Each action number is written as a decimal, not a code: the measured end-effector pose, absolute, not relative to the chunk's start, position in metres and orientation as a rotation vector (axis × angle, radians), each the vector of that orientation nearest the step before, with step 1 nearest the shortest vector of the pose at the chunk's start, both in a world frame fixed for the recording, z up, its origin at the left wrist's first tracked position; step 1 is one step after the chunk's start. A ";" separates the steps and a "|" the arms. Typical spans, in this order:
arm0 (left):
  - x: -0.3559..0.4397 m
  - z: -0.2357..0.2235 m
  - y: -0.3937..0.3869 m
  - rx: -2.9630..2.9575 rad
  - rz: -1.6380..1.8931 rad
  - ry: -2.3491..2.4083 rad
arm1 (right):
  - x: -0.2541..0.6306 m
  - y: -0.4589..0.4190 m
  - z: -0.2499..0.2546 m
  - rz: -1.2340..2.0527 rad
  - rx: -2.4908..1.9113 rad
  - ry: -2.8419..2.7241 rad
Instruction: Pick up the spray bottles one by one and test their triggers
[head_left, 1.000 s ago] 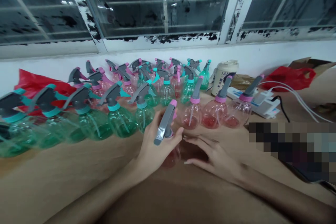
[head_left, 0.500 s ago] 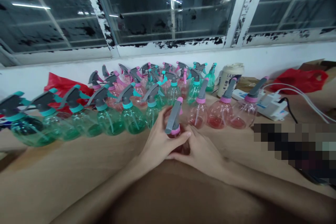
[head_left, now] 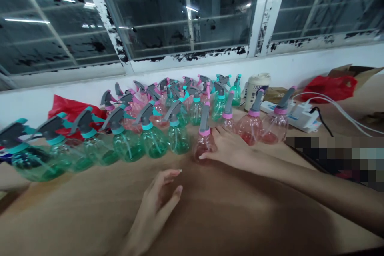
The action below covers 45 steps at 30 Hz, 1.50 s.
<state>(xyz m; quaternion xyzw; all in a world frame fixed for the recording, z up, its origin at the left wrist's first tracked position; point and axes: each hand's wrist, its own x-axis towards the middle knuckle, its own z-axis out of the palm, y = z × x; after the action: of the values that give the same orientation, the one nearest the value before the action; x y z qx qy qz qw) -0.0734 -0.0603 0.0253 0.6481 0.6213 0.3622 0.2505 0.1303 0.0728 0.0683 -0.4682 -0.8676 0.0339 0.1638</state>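
My right hand [head_left: 229, 147] is around the side of a pink spray bottle [head_left: 203, 144] with a grey trigger head, its thumb across the front of the bottle. That bottle stands upright on the wooden table [head_left: 99, 208], between a row of green spray bottles [head_left: 154, 142] and several other pink spray bottles [head_left: 249, 128]. Nearer to me, my left hand [head_left: 160, 200] hovers over the table with fingers apart and nothing in them. Some reddish liquid shows in the bottom of the pink bottles, green in the green ones.
Behind the front row stand more spray bottles [head_left: 196, 108], pink and green. A paper cup [head_left: 256, 90], a white power strip [head_left: 304, 118] with cables, and a red plastic bag [head_left: 328, 88] lie to the right. Another red bag [head_left: 72, 108] sits at left. Windows rise behind.
My left hand has let go of the pink spray bottle and drawn back toward me. The bottle has moved away from me into the row, with my right hand still on it.
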 end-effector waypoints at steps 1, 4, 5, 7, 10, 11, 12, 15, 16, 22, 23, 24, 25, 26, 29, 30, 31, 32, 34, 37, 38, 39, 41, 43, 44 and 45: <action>-0.072 0.025 -0.061 1.770 0.967 1.689 | 0.127 0.073 0.071 0.095 -1.363 -2.475; -0.065 0.027 -0.062 1.757 0.915 1.651 | 0.119 0.073 0.081 0.092 -1.443 -2.483; -0.063 0.027 -0.062 1.747 0.890 1.646 | 0.117 0.073 0.084 0.088 -1.468 -2.491; -0.058 0.029 -0.058 1.741 0.855 1.643 | 0.113 0.074 0.089 0.079 -1.504 -2.509; -0.054 0.031 -0.048 1.730 0.887 1.604 | 0.109 0.078 0.093 0.065 -1.526 -2.521; -0.054 0.031 -0.043 1.722 0.907 1.587 | 0.109 0.079 0.094 0.060 -1.534 -2.518; -0.054 0.031 -0.039 1.716 0.923 1.572 | 0.108 0.080 0.094 0.056 -1.544 -2.512; -0.057 0.031 -0.026 1.729 0.940 1.564 | 0.107 0.084 0.094 0.041 -1.574 -2.487; -0.058 0.032 -0.021 1.742 0.934 1.574 | 0.106 0.085 0.093 0.037 -1.579 -2.479; -0.065 0.032 0.004 1.774 0.933 1.596 | 0.104 0.093 0.088 0.022 -1.578 -2.449; -0.065 0.031 0.007 1.770 0.949 1.591 | 0.104 0.094 0.087 0.024 -1.583 -2.444; -0.066 0.031 0.009 1.767 0.956 1.587 | 0.104 0.094 0.086 0.028 -1.588 -2.440; -0.066 0.030 0.010 1.767 0.956 1.585 | 0.103 0.095 0.086 0.032 -1.593 -2.436; -0.066 0.030 0.011 1.771 0.946 1.585 | 0.103 0.095 0.085 0.037 -1.596 -2.432; -0.064 0.032 0.010 1.778 0.910 1.589 | 0.102 0.095 0.086 0.058 -1.598 -2.427; -0.063 0.033 0.009 1.776 0.899 1.591 | 0.103 0.094 0.087 0.067 -1.598 -2.428; -0.062 0.033 0.008 1.770 0.894 1.593 | 0.104 0.093 0.088 0.073 -1.598 -2.424; -0.060 0.034 0.008 1.763 0.891 1.595 | 0.106 0.091 0.089 0.078 -1.591 -2.419; -0.058 0.035 0.006 1.755 0.893 1.600 | 0.114 0.084 0.091 0.084 -1.561 -2.408; -0.054 0.035 0.005 1.760 0.884 1.597 | 0.134 0.070 0.094 0.107 -1.517 -2.391; -0.052 0.035 0.005 1.764 0.879 1.587 | 0.142 0.065 0.095 0.119 -1.509 -2.385; -0.050 0.036 0.005 1.769 0.878 1.574 | 0.151 0.062 0.096 0.126 -1.480 -2.384; -0.044 0.038 0.005 1.784 0.878 1.544 | 0.170 0.060 0.097 0.144 -1.454 -2.353; -0.037 0.041 0.005 1.804 0.865 1.520 | 0.189 0.066 0.097 0.174 -1.406 -2.283; -0.034 0.043 0.006 1.814 0.857 1.511 | 0.197 0.071 0.096 0.205 -1.369 -2.238; -0.030 0.044 0.006 1.821 0.850 1.501 | 0.205 0.077 0.094 0.269 -1.330 -2.207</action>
<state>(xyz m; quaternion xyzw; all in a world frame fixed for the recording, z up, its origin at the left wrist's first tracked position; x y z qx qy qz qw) -0.0304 0.0057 0.0443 0.6900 0.5685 0.3221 0.3114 0.2050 0.0768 0.0938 -0.4941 -0.8197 0.1000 0.2718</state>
